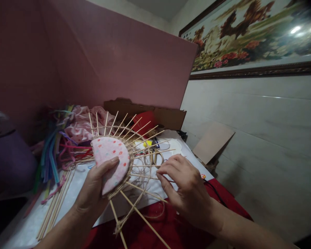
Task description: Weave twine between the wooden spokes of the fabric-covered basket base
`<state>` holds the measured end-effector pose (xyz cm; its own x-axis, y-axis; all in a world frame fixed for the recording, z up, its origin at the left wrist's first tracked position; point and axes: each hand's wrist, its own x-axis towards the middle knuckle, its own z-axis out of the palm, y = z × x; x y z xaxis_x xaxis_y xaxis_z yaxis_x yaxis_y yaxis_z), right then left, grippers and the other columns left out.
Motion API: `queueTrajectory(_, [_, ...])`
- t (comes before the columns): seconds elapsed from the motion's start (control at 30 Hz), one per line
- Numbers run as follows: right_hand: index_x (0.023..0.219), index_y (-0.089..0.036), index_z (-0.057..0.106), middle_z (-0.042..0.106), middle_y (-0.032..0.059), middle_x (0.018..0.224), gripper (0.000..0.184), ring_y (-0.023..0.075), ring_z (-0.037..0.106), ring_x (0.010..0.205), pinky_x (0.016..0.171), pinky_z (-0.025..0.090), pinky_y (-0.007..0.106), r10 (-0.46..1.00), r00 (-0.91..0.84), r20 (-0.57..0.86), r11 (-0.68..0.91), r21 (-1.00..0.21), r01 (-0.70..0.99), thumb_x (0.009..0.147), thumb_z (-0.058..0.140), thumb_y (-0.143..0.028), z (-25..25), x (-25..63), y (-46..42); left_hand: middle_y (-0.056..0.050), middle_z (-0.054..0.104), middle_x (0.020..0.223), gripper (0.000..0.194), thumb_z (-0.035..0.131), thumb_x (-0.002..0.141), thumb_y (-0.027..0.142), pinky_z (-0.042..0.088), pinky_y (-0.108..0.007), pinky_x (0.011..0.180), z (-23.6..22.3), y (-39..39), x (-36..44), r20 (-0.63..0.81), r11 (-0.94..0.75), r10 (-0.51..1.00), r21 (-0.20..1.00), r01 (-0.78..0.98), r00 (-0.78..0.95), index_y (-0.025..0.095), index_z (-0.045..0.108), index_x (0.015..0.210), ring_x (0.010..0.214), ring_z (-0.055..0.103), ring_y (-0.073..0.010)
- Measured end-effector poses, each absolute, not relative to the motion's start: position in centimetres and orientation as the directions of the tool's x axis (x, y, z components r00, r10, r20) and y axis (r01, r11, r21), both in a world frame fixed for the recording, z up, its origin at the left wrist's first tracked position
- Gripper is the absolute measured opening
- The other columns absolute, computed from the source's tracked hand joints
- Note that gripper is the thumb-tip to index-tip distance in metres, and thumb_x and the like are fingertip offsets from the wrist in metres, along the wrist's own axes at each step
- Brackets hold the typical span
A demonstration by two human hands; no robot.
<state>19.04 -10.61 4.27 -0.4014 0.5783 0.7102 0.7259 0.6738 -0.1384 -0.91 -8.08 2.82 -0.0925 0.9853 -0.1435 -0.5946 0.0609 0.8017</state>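
Note:
My left hand [93, 188] grips a half-round piece covered in pink spotted fabric [115, 148], its thumb lying on the face. Thin wooden sticks [145, 216] fan out from the curved edge, which is bound with rows of twine [131, 162]. A looser strand of twine [138, 199] arcs across the sticks farther out and bunches near the lowest ones. At the right side of the fan, my right hand [182, 186] is closed, its thumb and fingertips pinched at a stick's outer end. Whether twine is also between those fingers is hidden.
Scissors [158, 157] lie on the white sheet behind the sticks. Pipe cleaners [50, 155], pink cloth [80, 121] and loose sticks [55, 207] are at left. A red container [145, 121] stands behind, before cardboard [177, 119]. Red cloth [181, 228] covers the near edge.

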Motion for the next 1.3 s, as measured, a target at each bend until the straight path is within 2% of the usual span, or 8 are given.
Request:
queueTrajectory(0.17, [0.08, -0.017, 0.062, 0.06, 0.0058, 0.079, 0.012, 0.0215, 0.047, 0.08, 0.074, 0.033, 0.037, 0.601, -0.453, 0.659, 0.66, -0.09, 0.746, 0.084, 0.053, -0.023, 4.1, 18.5, -10.6, -0.011, 0.073, 0.063, 0.013, 0.061, 0.067, 0.007, 0.055, -0.028, 0.049, 2.8, -8.2, -0.9, -0.141, 0.063, 0.986, 0.804, -0.591, -0.086, 0.005, 0.067, 0.078, 0.051, 0.065, -0.018])
queueTrajectory(0.3, [0.073, -0.018, 0.062, 0.058, 0.004, 0.073, 0.017, 0.0195, 0.046, 0.076, 0.072, 0.03, 0.035, 0.592, -0.486, 0.644, 0.67, -0.056, 0.741, 0.085, 0.05, -0.021, 4.2, 18.3, -10.5, -0.01, 0.073, 0.067, 0.014, 0.061, 0.069, 0.009, 0.055, -0.028, 0.051, 2.6, -8.2, -0.9, -0.117, 0.054, 0.99, 0.819, -0.571, -0.075, 0.006, 0.067, 0.081, 0.053, 0.065, -0.0177])
queueTrajectory(0.6, [0.072, -0.018, 0.058, 0.058, 0.0035, 0.07, 0.015, 0.0178, 0.046, 0.071, 0.069, 0.028, 0.033, 0.571, -0.518, 0.637, 0.688, -0.026, 0.726, 0.083, 0.048, -0.019, 4.3, 18.2, -10.4, -0.006, 0.071, 0.063, 0.013, 0.063, 0.067, 0.009, 0.053, -0.025, 0.049, 2.7, -8.3, -1.0, -0.112, 0.039, 0.989, 0.823, -0.566, -0.095, 0.009, 0.066, 0.08, 0.05, 0.063, -0.0152])
queueTrajectory(0.8, [0.07, -0.016, 0.054, 0.056, 0.003, 0.067, 0.014, 0.0171, 0.047, 0.068, 0.069, 0.03, 0.033, 0.581, -0.455, 0.675, 0.66, -0.063, 0.749, 0.082, 0.046, -0.015, 3.8, 18.1, -10.2, -0.007, 0.072, 0.065, 0.012, 0.064, 0.067, 0.009, 0.054, -0.023, 0.051, 2.8, -8.2, -1.0, -0.115, 0.059, 0.992, 0.793, -0.607, -0.054, 0.009, 0.066, 0.079, 0.053, 0.064, -0.0144])
queueTrajectory(1.03, [0.069, -0.017, 0.046, 0.049, 0.0043, 0.066, 0.018, 0.0173, 0.042, 0.064, 0.062, 0.031, 0.032, 0.552, -0.284, 0.784, 0.601, -0.139, 0.787, 0.084, 0.037, -0.014, 4.2, 19.0, -10.8, -0.009, 0.073, 0.064, 0.011, 0.06, 0.068, 0.006, 0.056, -0.027, 0.05, 2.9, -8.1, -1.0, -0.125, 0.026, 0.983, 0.816, -0.577, -0.133, 0.007, 0.067, 0.077, 0.052, 0.066, -0.0176])
queueTrajectory(1.17, [0.059, -0.019, 0.041, 0.043, 0.0011, 0.057, 0.029, 0.0154, 0.038, 0.058, 0.058, 0.029, 0.031, 0.528, -0.33, 0.783, 0.624, -0.095, 0.775, 0.087, 0.034, -0.016, 4.8, 19.4, -10.8, -0.009, 0.072, 0.062, 0.012, 0.062, 0.066, 0.006, 0.056, -0.028, 0.05, 2.7, -8.2, -1.1, -0.133, 0.039, 0.984, 0.805, -0.592, -0.117, 0.007, 0.067, 0.078, 0.052, 0.066, -0.0184])
queueTrajectory(1.3, [0.063, -0.017, 0.054, 0.054, 0.0022, 0.062, 0.027, 0.0158, 0.046, 0.064, 0.063, 0.031, 0.031, 0.527, -0.401, 0.75, 0.667, -0.073, 0.741, 0.088, 0.044, -0.021, 5.1, 19.2, -10.7, -0.009, 0.072, 0.064, 0.013, 0.065, 0.066, 0.009, 0.055, -0.025, 0.05, 2.7, -8.2, -1.2, -0.134, 0.051, 0.987, 0.785, -0.618, -0.089, 0.006, 0.068, 0.079, 0.052, 0.065, -0.017])
